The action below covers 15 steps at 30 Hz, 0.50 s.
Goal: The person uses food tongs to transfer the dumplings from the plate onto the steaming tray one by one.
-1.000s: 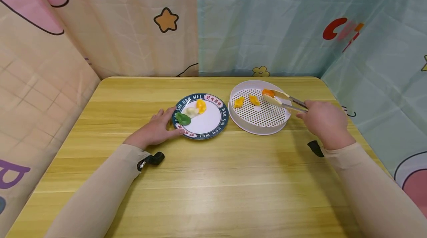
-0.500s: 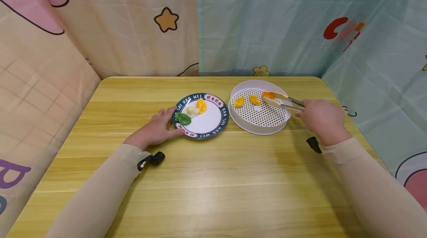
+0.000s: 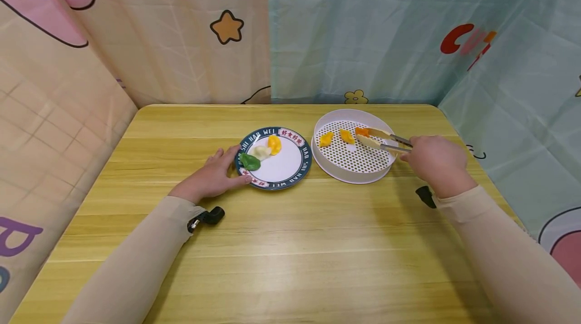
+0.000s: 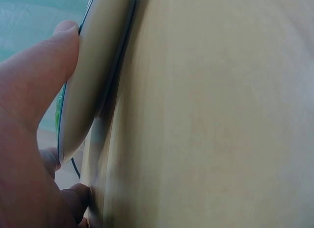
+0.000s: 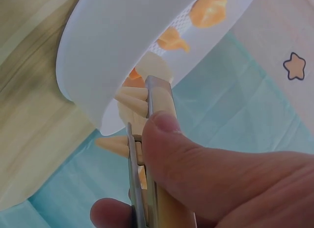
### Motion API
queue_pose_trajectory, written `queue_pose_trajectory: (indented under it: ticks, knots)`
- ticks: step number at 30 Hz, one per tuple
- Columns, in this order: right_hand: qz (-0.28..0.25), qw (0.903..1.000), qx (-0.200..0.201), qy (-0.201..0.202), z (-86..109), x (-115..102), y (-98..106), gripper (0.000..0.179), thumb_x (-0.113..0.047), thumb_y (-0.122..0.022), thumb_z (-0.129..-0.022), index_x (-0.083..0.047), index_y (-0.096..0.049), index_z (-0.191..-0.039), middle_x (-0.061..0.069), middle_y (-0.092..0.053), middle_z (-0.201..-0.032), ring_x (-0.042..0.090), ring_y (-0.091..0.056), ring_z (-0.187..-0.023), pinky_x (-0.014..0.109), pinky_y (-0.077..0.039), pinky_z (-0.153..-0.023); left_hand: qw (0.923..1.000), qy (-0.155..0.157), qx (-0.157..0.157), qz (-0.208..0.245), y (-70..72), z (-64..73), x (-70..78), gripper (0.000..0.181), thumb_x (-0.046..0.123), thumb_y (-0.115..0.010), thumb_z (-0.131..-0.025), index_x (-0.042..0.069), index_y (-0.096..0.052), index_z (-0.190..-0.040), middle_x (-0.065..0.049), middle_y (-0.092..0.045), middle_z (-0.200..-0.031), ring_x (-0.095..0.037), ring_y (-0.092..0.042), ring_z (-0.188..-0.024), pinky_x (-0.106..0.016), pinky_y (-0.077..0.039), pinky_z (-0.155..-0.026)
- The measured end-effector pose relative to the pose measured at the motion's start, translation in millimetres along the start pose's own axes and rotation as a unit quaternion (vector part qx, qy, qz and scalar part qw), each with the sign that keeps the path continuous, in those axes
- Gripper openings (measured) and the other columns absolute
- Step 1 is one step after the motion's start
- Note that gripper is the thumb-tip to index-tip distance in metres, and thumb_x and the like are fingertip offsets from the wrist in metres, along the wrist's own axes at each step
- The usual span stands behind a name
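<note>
In the head view my left hand (image 3: 215, 175) holds the left rim of a round plate (image 3: 297, 170) with a dark blue patterned border. The left wrist view shows the thumb (image 4: 66, 46) on that rim. On the plate lie a green dumpling (image 3: 249, 161), a white dumpling (image 3: 260, 153) and a yellow dumpling (image 3: 274, 145). My right hand (image 3: 439, 165) grips metal tongs (image 5: 159, 98) with beige tips. Those tips reach inside a white steamer basket (image 3: 349, 173), at an orange dumpling (image 3: 361, 131) partly hidden by them. Two yellow dumplings, one left (image 3: 326, 139) and one nearer the tongs (image 3: 347, 136), lie on its perforated floor.
Plate and basket stand side by side on a light wooden table (image 3: 272, 248). A printed curtain (image 3: 345, 36) rises behind the table's back edge and along both sides. The basket's raised wall surrounds its perforated floor.
The tongs and my right hand have shifted slightly left, and the orange dumpling has moved a little left and down toward the nearer yellow dumpling. My left hand and the plate look unchanged.
</note>
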State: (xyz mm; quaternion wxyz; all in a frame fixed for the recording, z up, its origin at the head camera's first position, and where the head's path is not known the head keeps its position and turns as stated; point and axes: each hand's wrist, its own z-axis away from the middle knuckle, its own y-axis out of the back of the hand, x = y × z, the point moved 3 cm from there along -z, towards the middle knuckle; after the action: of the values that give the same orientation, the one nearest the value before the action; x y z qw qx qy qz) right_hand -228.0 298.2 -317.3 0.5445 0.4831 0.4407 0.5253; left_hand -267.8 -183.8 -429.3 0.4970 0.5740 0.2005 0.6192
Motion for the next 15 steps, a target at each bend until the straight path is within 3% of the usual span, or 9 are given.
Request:
queue_pose_trajectory:
  ticks: [15]
  knots:
    - [0.002,1.0,0.001,-0.004,4.7,-0.6,1.7,0.04,-0.041,-0.073,-0.098,-0.004,-0.062,-0.11,0.02,-0.065,-0.083,0.034,-0.06,-0.068,0.045,-0.047,-0.05,1.0,0.002,-0.001,-0.002,0.5,0.5,1.3,0.113,0.081,-0.061,-0.088,0.028,-0.008,-0.171,-0.018,-0.009,-0.178,-0.054,-0.001,-0.161,-0.08,-0.017,-0.12]
